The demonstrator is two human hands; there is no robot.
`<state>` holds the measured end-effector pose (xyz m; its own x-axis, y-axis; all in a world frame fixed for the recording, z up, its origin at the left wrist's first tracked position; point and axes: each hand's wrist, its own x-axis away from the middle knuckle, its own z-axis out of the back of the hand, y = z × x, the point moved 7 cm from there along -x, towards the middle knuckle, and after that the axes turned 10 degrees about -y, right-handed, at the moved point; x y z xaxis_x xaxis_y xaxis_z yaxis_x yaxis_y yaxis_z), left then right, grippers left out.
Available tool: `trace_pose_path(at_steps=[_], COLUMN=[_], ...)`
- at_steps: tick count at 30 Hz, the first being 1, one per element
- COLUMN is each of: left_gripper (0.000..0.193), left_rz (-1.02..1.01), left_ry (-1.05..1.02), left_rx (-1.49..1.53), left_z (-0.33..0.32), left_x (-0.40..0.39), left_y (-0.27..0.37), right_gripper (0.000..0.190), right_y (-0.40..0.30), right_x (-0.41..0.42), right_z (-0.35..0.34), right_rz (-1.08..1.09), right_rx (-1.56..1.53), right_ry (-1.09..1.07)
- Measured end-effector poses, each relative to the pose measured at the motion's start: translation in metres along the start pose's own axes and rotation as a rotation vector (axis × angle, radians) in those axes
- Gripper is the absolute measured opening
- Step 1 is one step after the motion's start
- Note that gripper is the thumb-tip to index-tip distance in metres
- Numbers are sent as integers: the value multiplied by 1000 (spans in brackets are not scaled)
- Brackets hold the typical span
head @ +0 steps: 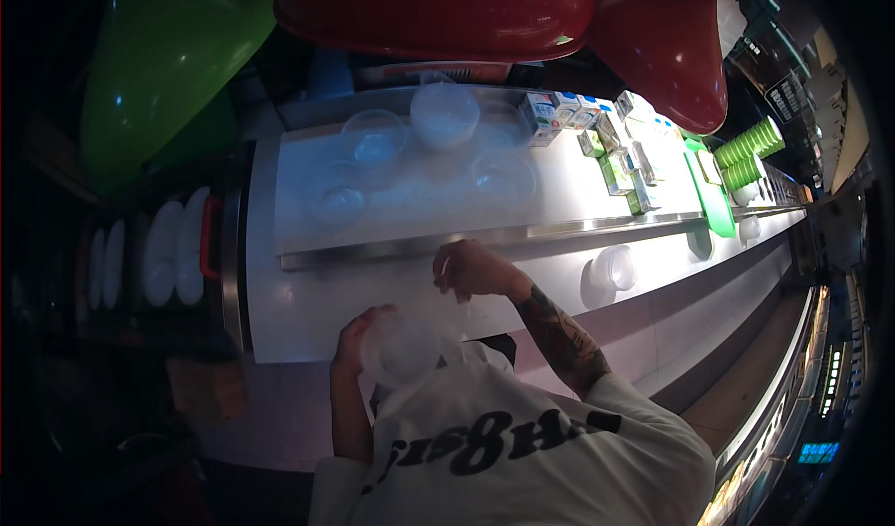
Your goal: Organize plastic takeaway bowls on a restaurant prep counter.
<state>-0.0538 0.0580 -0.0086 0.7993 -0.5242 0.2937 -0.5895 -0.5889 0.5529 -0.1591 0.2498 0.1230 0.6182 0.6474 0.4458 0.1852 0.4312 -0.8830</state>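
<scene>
My left hand [360, 333] grips a translucent plastic container [400, 350] close to my shirt, in front of the counter's near edge. Its outline is blurred. To the right, my right hand [472, 271] hangs over the metal strip with fingers bent down; something thin and pale may be at the fingertips, but haze hides it. Beyond the strip, a round clear bowl [374, 141] and a white, filled-looking tub [445, 115] stand on the white counter [419, 208], with more clear round bowls around them.
Small cartons [542, 117] crowd the counter's right half. Farther right are a green tray [712, 190] and stacked green cups [748, 145]. A stack of clear containers [614, 268] stands on the near ledge. Red shades [447, 8] hang above; white dishes [162, 253] are at the left.
</scene>
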Motion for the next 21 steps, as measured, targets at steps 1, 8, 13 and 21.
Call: trace_pose_path(at_steps=[1, 8, 13, 21], left_gripper=[52, 54, 56, 59], left_rz=[3, -13, 4, 46], left_ry=[1, -25, -38, -24], left_rx=[1, -39, -9, -62], left_z=[-2, -9, -6, -9], left_x=[1, 3, -1, -2], left_y=[1, 5, 2, 7], right_gripper=[19, 34, 28, 24], right_y=[-3, 25, 49, 37], right_x=[1, 11, 2, 15], right_z=[13, 7, -72, -86], right_rz=[111, -133, 63, 61], right_rx=[-189, 153, 296, 643], right_ry=[131, 260, 79, 312])
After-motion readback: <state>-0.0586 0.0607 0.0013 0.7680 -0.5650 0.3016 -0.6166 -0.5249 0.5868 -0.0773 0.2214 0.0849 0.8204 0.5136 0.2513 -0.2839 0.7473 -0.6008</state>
